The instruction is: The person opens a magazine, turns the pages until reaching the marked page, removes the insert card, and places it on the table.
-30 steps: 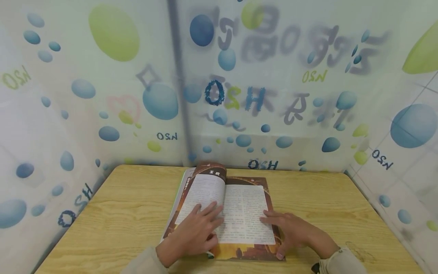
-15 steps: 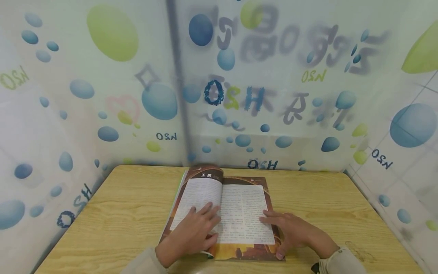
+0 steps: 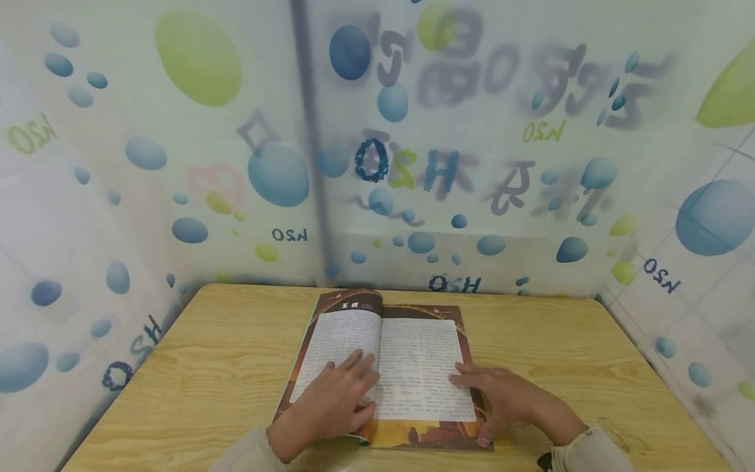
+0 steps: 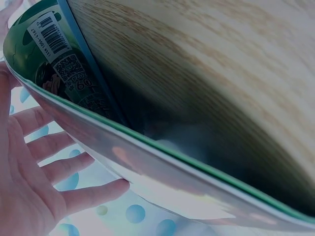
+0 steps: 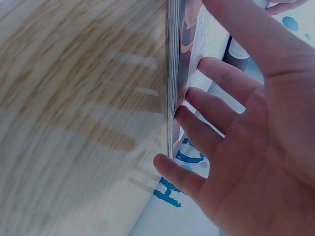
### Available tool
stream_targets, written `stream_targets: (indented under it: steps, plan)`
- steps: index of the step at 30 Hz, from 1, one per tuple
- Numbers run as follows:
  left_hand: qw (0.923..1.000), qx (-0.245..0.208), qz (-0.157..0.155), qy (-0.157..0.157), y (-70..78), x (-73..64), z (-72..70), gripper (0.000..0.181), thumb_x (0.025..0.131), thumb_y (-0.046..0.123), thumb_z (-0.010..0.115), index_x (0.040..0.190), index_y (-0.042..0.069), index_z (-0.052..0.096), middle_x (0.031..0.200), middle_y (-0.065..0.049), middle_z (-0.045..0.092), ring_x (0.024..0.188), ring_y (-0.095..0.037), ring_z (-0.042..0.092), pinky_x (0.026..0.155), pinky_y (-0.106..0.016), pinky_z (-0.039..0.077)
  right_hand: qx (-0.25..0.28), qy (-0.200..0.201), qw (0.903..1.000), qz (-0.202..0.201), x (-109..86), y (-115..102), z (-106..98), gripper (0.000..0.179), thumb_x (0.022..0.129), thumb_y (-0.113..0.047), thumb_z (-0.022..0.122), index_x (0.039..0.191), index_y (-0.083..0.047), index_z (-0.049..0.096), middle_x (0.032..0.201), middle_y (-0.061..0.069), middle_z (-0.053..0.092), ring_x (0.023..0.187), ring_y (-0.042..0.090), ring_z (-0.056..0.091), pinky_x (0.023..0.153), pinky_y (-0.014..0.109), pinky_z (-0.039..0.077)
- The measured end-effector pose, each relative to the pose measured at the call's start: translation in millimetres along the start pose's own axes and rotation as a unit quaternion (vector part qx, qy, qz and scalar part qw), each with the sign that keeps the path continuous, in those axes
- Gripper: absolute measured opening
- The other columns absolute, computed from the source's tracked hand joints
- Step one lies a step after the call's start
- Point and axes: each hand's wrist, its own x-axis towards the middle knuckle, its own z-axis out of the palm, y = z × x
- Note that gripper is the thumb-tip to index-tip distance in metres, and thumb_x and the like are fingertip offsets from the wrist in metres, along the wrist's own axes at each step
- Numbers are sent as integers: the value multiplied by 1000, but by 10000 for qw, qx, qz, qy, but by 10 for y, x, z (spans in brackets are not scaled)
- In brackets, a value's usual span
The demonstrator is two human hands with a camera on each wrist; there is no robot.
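Observation:
An open magazine (image 3: 421, 367) with dark brown page borders and dense printed text lies on the wooden table. My left hand (image 3: 333, 400) rests on its left page close to the spine, fingers spread. In the left wrist view, those fingers (image 4: 51, 145) are extended against the pages, and a green back cover (image 4: 54, 54) with a barcode shows beneath, lifted off the wood. At the right margin rests my right hand (image 3: 510, 396), thumb by the lower corner. In the right wrist view, its fingers (image 5: 216, 105) reach over the stacked page edges, fairly straight.
The wooden table (image 3: 218, 367) extends on both sides of the magazine. Behind it and along both sides hangs a pale curtain (image 3: 413, 216) printed with blue and green drops and lettering. Faint scribbles mark the table near the right sleeve (image 3: 596, 449).
The left page, raised and curled at the top a second ago, has come down and spread to the left, flatter. Both hands stay almost in place.

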Motion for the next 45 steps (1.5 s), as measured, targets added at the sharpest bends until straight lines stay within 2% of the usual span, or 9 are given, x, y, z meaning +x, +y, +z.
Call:
stream_targets:
  steps: [6, 17, 23, 28, 34, 37, 40, 45]
  plan:
    - [10000, -26, 14, 33, 8, 1, -8, 31, 93, 34, 60, 114, 13, 68, 135, -11, 58, 126, -36, 55, 72, -57, 56, -17, 37, 10000, -17, -7, -3, 1, 96, 64, -48, 89, 145, -14, 53, 153, 12, 43, 135, 39, 45, 102, 61, 41]
    - [9995, 233, 158, 160, 26, 21, 8, 29, 92, 35, 61, 109, 14, 69, 132, -11, 61, 124, -32, 56, 78, -55, 55, 45, 31, 10000, -60, 20, 6, -42, 86, 67, -45, 89, 141, -13, 58, 150, 15, 47, 133, 40, 47, 101, 60, 42]
    - [9998, 34, 118, 155, 52, 32, -4, 30, 93, 38, 60, 107, 14, 70, 132, -12, 61, 124, -33, 56, 78, -56, 55, -42, 77, 10000, -41, 38, 8, -57, 85, 70, -49, 85, 140, -10, 58, 148, 14, 49, 134, 37, 48, 102, 58, 42]
    - [9995, 112, 69, 300, 90, 37, 1, 48, 93, 59, 56, 103, 14, 71, 128, -11, 62, 121, -31, 57, 77, -55, 54, -74, 188, 9997, -137, 47, 7, -62, 86, 73, -54, 82, 141, -7, 56, 145, 12, 53, 131, 34, 51, 101, 54, 45]
    - [9991, 217, -188, 301, 172, 66, 29, 77, 81, 83, 46, 100, 13, 72, 127, -12, 62, 122, -31, 56, 77, -59, 53, 69, 418, 9989, -177, 56, -15, -76, 84, 77, -57, 77, 140, -6, 56, 139, 9, 58, 125, 28, 56, 96, 50, 49]
    - [9989, 236, -352, 190, 213, 81, 34, 85, 76, 88, 47, 102, 11, 72, 129, -14, 62, 123, -33, 56, 78, -63, 51, 72, 589, 9979, -264, 62, -29, -89, 84, 80, -61, 73, 141, -6, 55, 138, 8, 59, 124, 26, 57, 96, 50, 50]
    - [9981, 471, -392, 100, 239, 86, 28, 91, 72, 90, 48, 105, 9, 72, 130, -16, 61, 124, -34, 55, 78, -63, 52, 34, 793, 9957, -476, 57, -48, -107, 83, 82, -62, 69, 141, -5, 54, 138, 10, 59, 123, 28, 57, 96, 51, 49]
    - [9955, 916, -216, 130, 247, 82, 5, 87, 73, 86, 53, 105, 8, 72, 128, -16, 62, 121, -33, 57, 76, -57, 54, 46, 1104, 9911, -743, 37, -88, -143, 75, 89, -55, 66, 142, -4, 52, 139, 12, 57, 124, 32, 57, 96, 54, 48]
